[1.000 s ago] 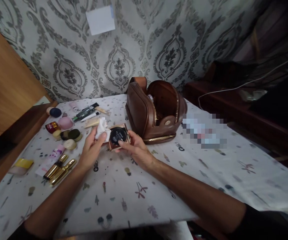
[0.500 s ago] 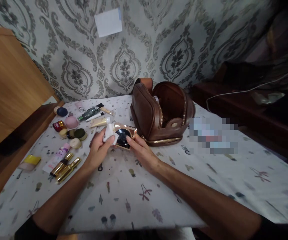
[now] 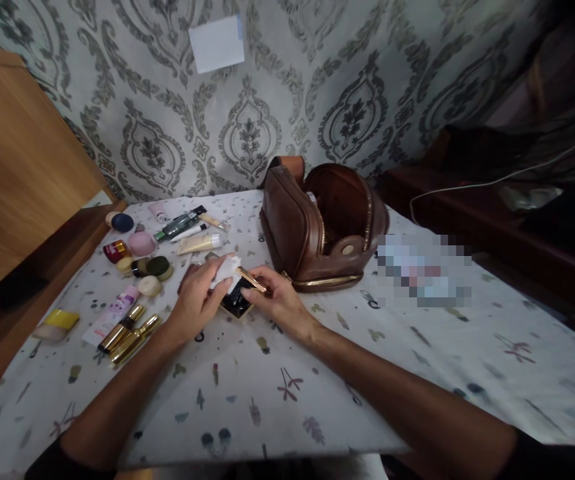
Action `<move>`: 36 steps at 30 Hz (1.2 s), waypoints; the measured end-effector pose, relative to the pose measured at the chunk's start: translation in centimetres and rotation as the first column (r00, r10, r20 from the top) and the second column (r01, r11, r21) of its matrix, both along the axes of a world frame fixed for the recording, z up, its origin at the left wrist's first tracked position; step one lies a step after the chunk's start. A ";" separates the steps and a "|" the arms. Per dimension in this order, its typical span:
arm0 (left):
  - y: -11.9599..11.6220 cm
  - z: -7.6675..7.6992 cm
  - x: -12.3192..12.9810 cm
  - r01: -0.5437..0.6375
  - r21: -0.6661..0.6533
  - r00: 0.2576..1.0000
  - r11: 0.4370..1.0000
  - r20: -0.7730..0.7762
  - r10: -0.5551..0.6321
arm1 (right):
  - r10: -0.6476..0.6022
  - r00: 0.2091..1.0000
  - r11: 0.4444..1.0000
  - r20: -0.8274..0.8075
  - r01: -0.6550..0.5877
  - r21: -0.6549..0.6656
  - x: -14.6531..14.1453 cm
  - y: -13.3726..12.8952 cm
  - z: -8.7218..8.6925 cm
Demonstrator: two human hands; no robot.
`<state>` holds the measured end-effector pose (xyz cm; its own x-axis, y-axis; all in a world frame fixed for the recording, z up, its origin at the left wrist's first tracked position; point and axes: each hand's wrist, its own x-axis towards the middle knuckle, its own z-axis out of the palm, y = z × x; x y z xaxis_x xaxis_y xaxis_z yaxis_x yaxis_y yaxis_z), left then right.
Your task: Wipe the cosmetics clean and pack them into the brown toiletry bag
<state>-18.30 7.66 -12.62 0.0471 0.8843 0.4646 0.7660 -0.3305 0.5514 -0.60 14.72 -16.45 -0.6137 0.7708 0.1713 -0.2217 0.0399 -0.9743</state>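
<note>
My left hand point(image 3: 198, 297) pinches a crumpled white tissue point(image 3: 226, 270) against the upper left part of a black and gold compact point(image 3: 237, 298). The compact's right side is gripped by my right hand point(image 3: 282, 300), with the thumb on its dark face. Both hands are over the patterned white cloth, just left of an open brown leather bag point(image 3: 292, 223). A cream tube point(image 3: 200, 244) lies behind my left hand. Part of the compact is hidden by the tissue and fingers.
Several cosmetics lie at the left, among them a pink sponge point(image 3: 141, 244), a dark green jar point(image 3: 159, 268) and gold tubes point(image 3: 134, 340). A yellow and beige item point(image 3: 57, 325) is near the left edge. A blurred-out item point(image 3: 422, 270) lies right of the bag.
The compact has turned and tilted in my hands, its gold edge now showing at the upper right. The tissue has shifted slightly right along with my left fingers.
</note>
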 end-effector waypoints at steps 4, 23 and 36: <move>0.1 -0.3 -0.1 -0.042 -0.023 0.997 0.999 0.069 0.044 | -0.051 0.994 0.991 -0.102 0.037 -0.129 -0.2 0.3 -0.3; 0.2 -0.6 0.9 0.040 -0.217 0.841 0.975 0.534 0.084 | -0.037 0.985 0.990 -0.167 0.013 -0.143 -0.5 -0.6 -0.1; 0.0 0.9 -0.3 -0.056 -0.242 0.850 0.969 0.497 0.174 | -0.071 0.996 0.997 -0.056 0.071 -0.003 0.0 -0.1 0.9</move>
